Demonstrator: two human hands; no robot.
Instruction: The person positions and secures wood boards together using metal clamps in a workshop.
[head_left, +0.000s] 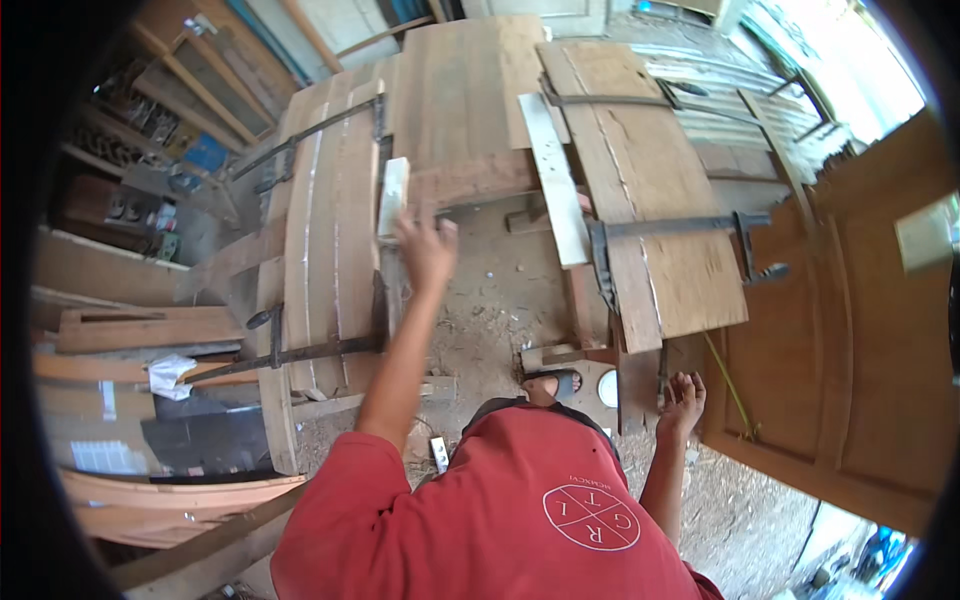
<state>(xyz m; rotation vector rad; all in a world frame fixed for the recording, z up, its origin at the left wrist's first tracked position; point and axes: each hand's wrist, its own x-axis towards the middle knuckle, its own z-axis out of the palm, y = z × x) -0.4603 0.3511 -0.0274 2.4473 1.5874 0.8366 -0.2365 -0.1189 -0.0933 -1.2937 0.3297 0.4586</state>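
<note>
From where I stand, the pale wooden block lies along the inner edge of the left clamped panel. The person's left hand is at its near end, with fingers loosely bent; I cannot tell whether they grip it or only touch. The right hand is half open and seems to have hold of nothing, low on the right side, near the right clamped panel.

For handling this block well, I would advise to put the thumb and fingers firmly on its opposite edges, and to keep it away from the clamp bar. The white lines in the panel look like glue, so a knock could perhaps disturb the joints.

As for containers, a round white object on the floor may be a pot or a lid; its contents I cannot see. The shelves at left hold dark, mixed items, too unclear to name.
</note>
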